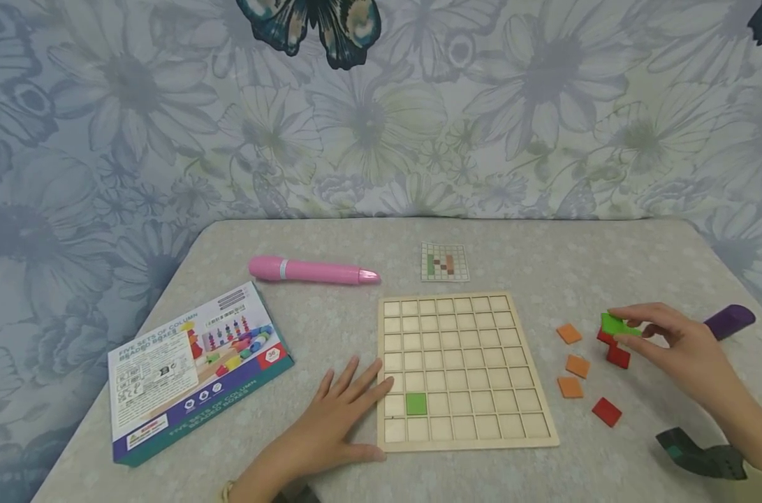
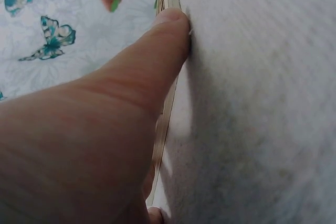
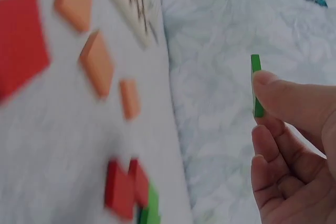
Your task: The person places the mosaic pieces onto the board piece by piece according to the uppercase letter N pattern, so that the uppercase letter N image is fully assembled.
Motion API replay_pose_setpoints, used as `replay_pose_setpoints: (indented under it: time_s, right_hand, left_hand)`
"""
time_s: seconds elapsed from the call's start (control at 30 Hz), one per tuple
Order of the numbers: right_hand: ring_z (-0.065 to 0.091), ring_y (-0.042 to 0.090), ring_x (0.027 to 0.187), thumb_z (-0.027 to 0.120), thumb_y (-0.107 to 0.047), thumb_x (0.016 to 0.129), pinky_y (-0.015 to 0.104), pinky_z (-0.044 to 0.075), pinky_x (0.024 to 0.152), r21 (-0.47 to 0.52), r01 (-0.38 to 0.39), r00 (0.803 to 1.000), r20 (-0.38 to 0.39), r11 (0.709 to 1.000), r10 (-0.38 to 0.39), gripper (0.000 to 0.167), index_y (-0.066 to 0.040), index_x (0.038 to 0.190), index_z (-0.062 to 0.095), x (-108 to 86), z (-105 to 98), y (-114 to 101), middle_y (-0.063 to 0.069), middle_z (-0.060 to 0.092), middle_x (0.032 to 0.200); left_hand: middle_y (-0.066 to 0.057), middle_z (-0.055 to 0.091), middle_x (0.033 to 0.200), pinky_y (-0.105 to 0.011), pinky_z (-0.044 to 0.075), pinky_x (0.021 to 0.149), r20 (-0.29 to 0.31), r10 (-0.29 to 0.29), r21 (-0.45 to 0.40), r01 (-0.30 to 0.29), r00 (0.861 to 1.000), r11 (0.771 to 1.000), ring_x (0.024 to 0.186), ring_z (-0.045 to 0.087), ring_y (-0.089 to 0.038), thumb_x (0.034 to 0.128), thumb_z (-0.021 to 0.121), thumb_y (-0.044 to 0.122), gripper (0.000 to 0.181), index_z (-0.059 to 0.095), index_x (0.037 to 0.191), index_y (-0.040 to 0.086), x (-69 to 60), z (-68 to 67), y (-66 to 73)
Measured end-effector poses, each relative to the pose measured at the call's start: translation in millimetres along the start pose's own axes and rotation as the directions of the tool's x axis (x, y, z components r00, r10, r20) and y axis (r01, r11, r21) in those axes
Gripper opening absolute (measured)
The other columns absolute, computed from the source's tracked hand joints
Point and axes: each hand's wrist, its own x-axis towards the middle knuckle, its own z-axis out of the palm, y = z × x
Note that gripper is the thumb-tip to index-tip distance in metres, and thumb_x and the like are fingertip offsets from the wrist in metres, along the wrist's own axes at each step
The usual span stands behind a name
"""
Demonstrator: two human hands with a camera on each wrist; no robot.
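1. By the right hand (image 1: 682,346), a green tile (image 3: 256,87) is pinched between thumb and forefinger, with the other fingers loosely curled below; in the right wrist view it is seen edge-on and clear of the tabletop.
2. The left hand (image 1: 336,423) is laid with its fingers spread and nothing gripped; the left edge of a gridded wooden board (image 1: 533,370) is touched by fingertips and thumb.
3. Just to the right of the left fingertips, a green square (image 1: 416,404) is set in one compartment of the board.
4. Near the pinching fingers, two red tiles (image 1: 618,356) are grouped, with another green piece (image 3: 151,205) beside them; nearer the board, three orange tiles (image 1: 577,366) are scattered, and a lone red tile (image 1: 607,412) is placed closer to the viewer.
5. Behind the right knuckles, a purple object (image 1: 730,321) is partly hidden.
6. Well beyond the left fingers, a pink pen-shaped object (image 1: 318,272) and a small patterned card (image 1: 445,263) are laid; to their left, a printed box (image 1: 198,370) is set askew.
7. Everything is carried by a pale, mottled tabletop (image 1: 330,241), backed by a wall covering (image 1: 544,175) on which grey-blue flowers and a dark teal butterfly (image 1: 318,28) are printed.
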Motion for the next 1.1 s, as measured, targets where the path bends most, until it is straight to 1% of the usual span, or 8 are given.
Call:
replay_pose_setpoints:
  time_s: [0.17,0.3,0.43,0.6,0.73,0.87,0.97,1.1]
  right_hand:
    - [0.049,0.008,0.084,0.07,0.013,0.076,0.011,0.039,0.07,0.153,0.018,1.0,0.005,0.988,-0.019,0.039,0.0,0.112,0.066,21.5,16.2,-32.1,-0.003,0.06,0.099]
    - [0.05,0.01,0.085,0.069,0.014,0.076,0.013,0.041,0.069,0.229,0.058,0.998,-0.018,0.972,-0.055,0.036,0.002,0.111,0.066,34.2,36.6,-57.4,0.001,0.061,0.097]
    - [0.051,0.012,0.086,0.07,0.012,0.076,0.015,0.042,0.07,0.287,0.081,0.996,0.001,0.955,-0.085,0.034,0.002,0.108,0.067,39.5,65.1,-81.8,0.004,0.063,0.098]
    - [0.053,0.016,0.082,0.074,0.003,0.077,0.023,0.044,0.068,0.327,0.09,0.991,0.063,0.941,-0.117,0.03,-0.005,0.105,0.069,37.0,107.0,-109.6,0.002,0.064,0.097]
    - [0.056,0.019,0.082,0.076,-0.001,0.075,0.029,0.047,0.067,0.346,0.073,0.98,0.15,0.935,-0.132,0.029,-0.01,0.103,0.07,30.3,138.4,-123.7,-0.004,0.064,0.096]
    - [0.055,0.015,0.081,0.077,-0.005,0.076,0.03,0.047,0.068,0.335,-0.02,0.959,0.272,0.942,-0.077,0.028,-0.017,0.101,0.071,23.1,161.7,-130.1,-0.011,0.062,0.092]
    - [0.055,0.012,0.08,0.078,-0.009,0.076,0.029,0.046,0.07,0.315,-0.087,0.94,0.339,0.945,-0.027,0.027,-0.021,0.099,0.071,19.2,171.9,-131.9,-0.014,0.061,0.09]
    - [0.058,0.009,0.085,0.078,-0.011,0.075,0.029,0.047,0.075,0.316,-0.117,0.926,0.377,0.942,-0.011,0.026,-0.022,0.098,0.071,16.4,179.2,-132.5,-0.015,0.061,0.092]
  left_hand:
    - [0.001,0.005,0.156,-0.059,0.001,0.104,-0.004,-0.004,0.008,0.004,1.0,1.0,0.139,-0.006,-0.03,0.0788,0.056,0.065,0.089,0.022,0.15,0.025,-0.4,0.1,-1.1]
    - [0.001,0.005,0.156,-0.059,0.001,0.103,-0.008,-0.002,0.008,0.002,1.0,1.0,0.139,-0.006,-0.03,0.0788,0.056,0.065,0.089,0.022,0.15,0.025,-0.1,0.2,-2.0]
    - [0.002,0.004,0.156,-0.06,0.001,0.103,-0.007,0.003,0.005,-0.003,1.0,1.0,0.139,-0.007,-0.03,0.0786,0.056,0.066,0.089,0.021,0.15,0.025,0.2,0.9,-2.6]
    - [0.002,0.005,0.156,-0.059,0.001,0.104,-0.01,0.006,0.005,-0.006,1.0,1.0,0.139,-0.006,-0.03,0.0785,0.055,0.067,0.089,0.022,0.15,0.025,-0.1,1.6,-2.5]
    - [0.001,0.005,0.156,-0.058,0.0,0.104,-0.01,0.007,-0.003,-0.007,1.0,1.0,0.139,-0.006,-0.03,0.0787,0.057,0.065,0.089,0.023,0.15,0.024,-0.1,0.2,-0.4]
    - [0.001,0.005,0.156,-0.058,0.0,0.104,-0.01,0.005,-0.007,-0.005,1.0,1.0,0.139,-0.006,-0.03,0.0789,0.057,0.064,0.088,0.024,0.15,0.024,0.3,-0.7,0.4]
    - [0.001,0.005,0.156,-0.058,0.0,0.104,-0.011,0.006,-0.006,-0.006,1.0,1.0,0.139,-0.006,-0.03,0.0789,0.056,0.065,0.088,0.024,0.15,0.024,0.3,-0.3,0.0]
    - [0.002,0.006,0.156,-0.058,0.001,0.104,-0.006,-0.002,-0.006,0.002,1.0,1.0,0.139,-0.006,-0.029,0.0785,0.056,0.066,0.088,0.024,0.15,0.025,0.0,0.0,-0.2]
